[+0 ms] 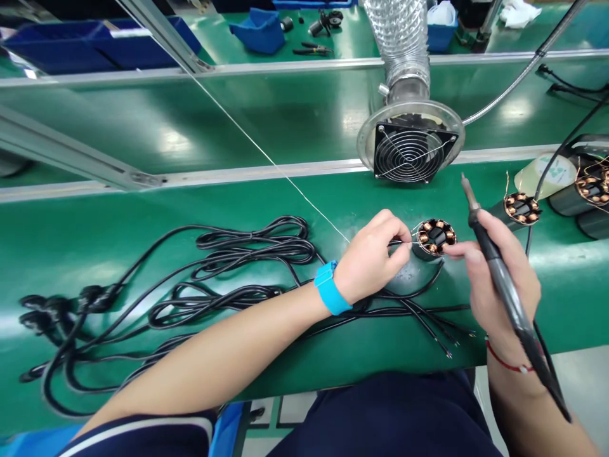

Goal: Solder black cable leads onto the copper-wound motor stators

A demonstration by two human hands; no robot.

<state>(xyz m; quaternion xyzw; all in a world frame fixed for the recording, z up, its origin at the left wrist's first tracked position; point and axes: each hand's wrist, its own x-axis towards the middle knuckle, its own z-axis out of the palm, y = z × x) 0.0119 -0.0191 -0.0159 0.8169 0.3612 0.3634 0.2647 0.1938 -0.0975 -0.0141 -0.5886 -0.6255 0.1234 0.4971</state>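
Observation:
A motor stator (435,238) with copper windings in a black ring stands on the green bench between my hands. At its left side, my left hand (373,257) pinches the end of a black power cable (394,242), and thin light wires run from the fingertips to the stator's rim. My right hand (504,279) is closed around a soldering iron (499,273), its tip pointing up and away from the stator. An outstretched finger of that hand touches or nearly touches the stator's right edge. A thin pale strand (266,155), likely solder wire, slants down behind my left hand.
Coiled black cables with plugs (95,298) cover the bench to the left. Stripped cable ends (442,346) lie near the front edge. A fume extractor fan (409,152) hangs just behind. At right stand another stator (521,209), a pale yellowish container (542,174) and further stators (592,190).

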